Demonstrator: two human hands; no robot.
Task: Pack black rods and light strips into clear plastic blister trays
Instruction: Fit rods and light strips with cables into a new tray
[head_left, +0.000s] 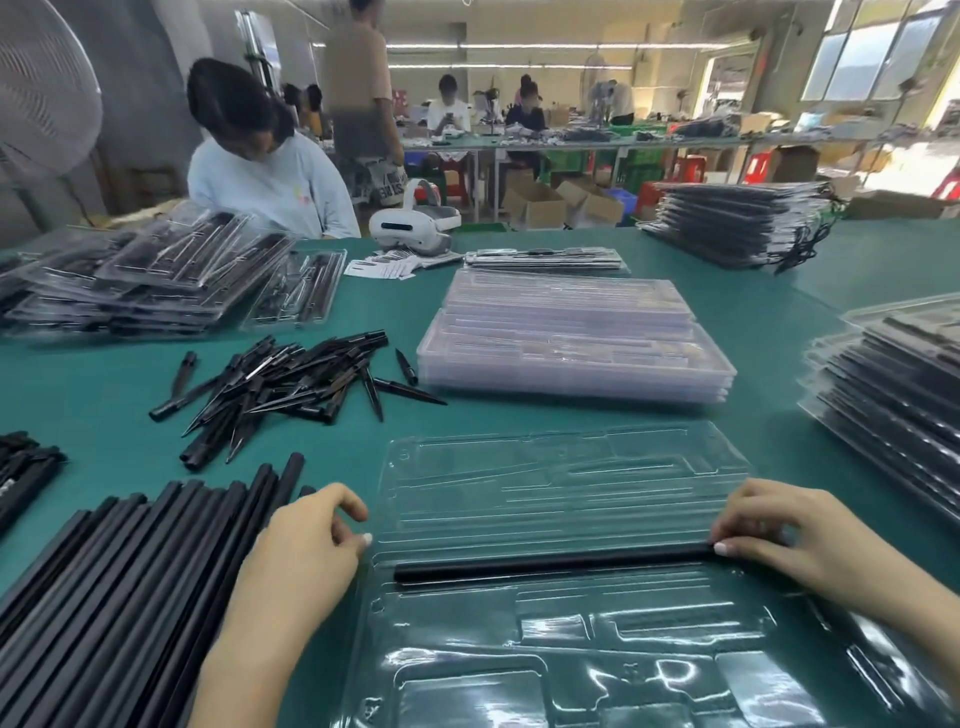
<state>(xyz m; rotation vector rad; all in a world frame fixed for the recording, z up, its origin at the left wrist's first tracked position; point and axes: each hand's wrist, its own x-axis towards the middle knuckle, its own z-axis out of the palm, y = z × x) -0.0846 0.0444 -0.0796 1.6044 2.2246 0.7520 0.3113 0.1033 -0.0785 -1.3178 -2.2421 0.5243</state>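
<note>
Head view: one black rod lies in the long channel of the opened clear blister tray. Right hand pinches its right end; left hand rests curled at the tray's left edge, gripping nothing visible. The rod looks light and stiff, probably slick, so hold it at the ends. The tray looks thin and flexible.

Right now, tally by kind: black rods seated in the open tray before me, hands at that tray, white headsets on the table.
black rod in the open tray: 1
hands at the tray, left hand and right hand: 2
white headset: 1
Total: 4
</note>
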